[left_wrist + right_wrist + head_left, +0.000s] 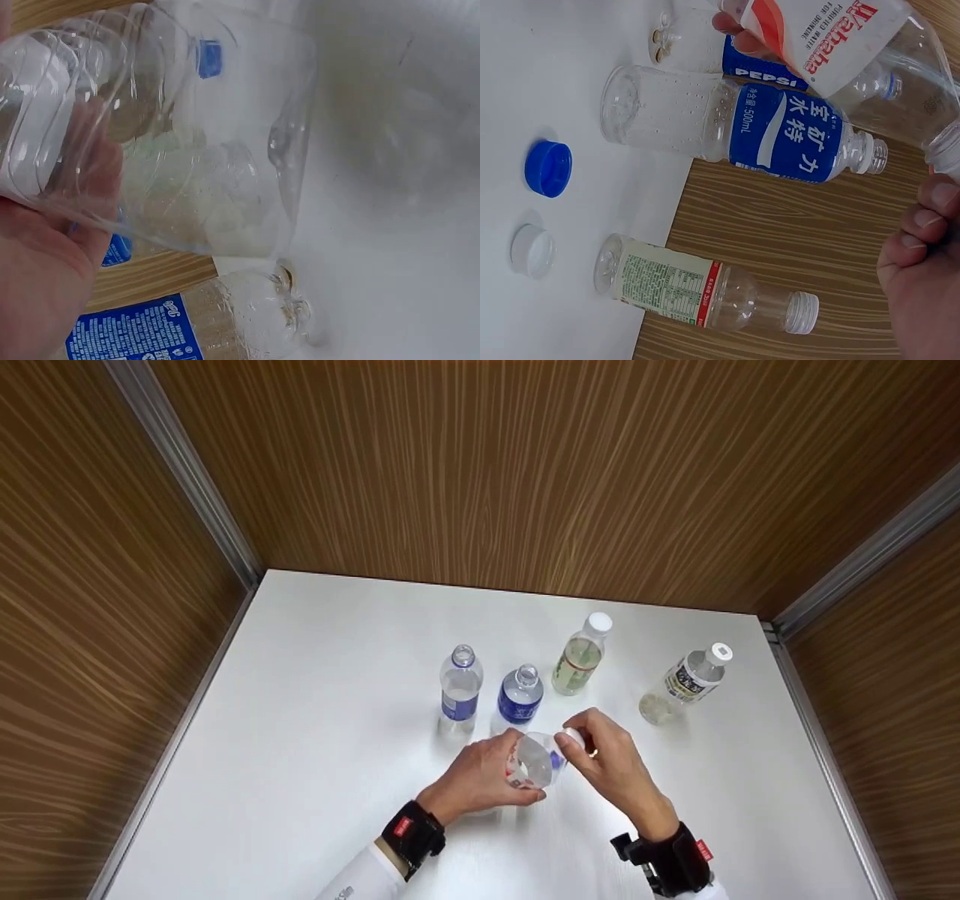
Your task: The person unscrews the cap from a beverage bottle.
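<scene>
My left hand (484, 772) grips a clear plastic water bottle (536, 763), held tilted with its base toward me; its white and red label (832, 45) shows in the right wrist view. My right hand (611, 761) pinches the white bottle cap (574, 736) at the neck, thumb and fingers curled around it. The left wrist view shows the bottle's ribbed body (225, 165) and the left fingers behind it. Just beyond my hands stand a blue-labelled Pepsi bottle (459, 694) and a second blue-labelled bottle (519, 697), both uncapped.
A green-labelled bottle (577, 660) with a white top stands behind, and a dark-labelled one (686, 682) with a white cap stands to the right. A blue cap (549, 169) and a white cap (532, 250) lie on the white table (337, 675). Wood-grain panels (480, 480) surround it.
</scene>
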### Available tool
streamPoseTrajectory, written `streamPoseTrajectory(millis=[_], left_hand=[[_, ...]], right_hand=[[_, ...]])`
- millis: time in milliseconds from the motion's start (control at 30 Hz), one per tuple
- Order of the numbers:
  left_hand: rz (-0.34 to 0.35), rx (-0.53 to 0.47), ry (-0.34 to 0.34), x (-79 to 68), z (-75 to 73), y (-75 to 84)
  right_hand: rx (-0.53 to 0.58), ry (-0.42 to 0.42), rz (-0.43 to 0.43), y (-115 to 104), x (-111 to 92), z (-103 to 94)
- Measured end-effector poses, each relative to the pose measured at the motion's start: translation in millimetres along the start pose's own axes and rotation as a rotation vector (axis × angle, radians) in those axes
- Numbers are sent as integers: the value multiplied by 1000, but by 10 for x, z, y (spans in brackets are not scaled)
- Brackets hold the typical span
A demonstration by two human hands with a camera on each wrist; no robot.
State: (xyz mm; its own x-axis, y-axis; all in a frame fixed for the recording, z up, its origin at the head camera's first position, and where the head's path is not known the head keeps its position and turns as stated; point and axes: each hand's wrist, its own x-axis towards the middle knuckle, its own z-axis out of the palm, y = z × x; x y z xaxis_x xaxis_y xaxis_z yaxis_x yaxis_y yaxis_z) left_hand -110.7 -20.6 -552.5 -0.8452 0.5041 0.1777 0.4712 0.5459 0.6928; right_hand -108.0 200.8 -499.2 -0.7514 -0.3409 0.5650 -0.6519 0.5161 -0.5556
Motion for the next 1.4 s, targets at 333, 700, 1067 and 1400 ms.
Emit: streamPoseTrajectory(millis=[333,700,1067,1400], left_hand=[[80,447,393,5,182,23],[100,299,340,9,145,21],[87,117,230,11,86,16],[49,-19,105,-6,21,-17]], right_hand=[[-230,139,132,-38,2,97],[-152,164,52,-68,4,109],[-88,138,-2,-45,-15,92],[-56,102,-50,-21,-35,88]])
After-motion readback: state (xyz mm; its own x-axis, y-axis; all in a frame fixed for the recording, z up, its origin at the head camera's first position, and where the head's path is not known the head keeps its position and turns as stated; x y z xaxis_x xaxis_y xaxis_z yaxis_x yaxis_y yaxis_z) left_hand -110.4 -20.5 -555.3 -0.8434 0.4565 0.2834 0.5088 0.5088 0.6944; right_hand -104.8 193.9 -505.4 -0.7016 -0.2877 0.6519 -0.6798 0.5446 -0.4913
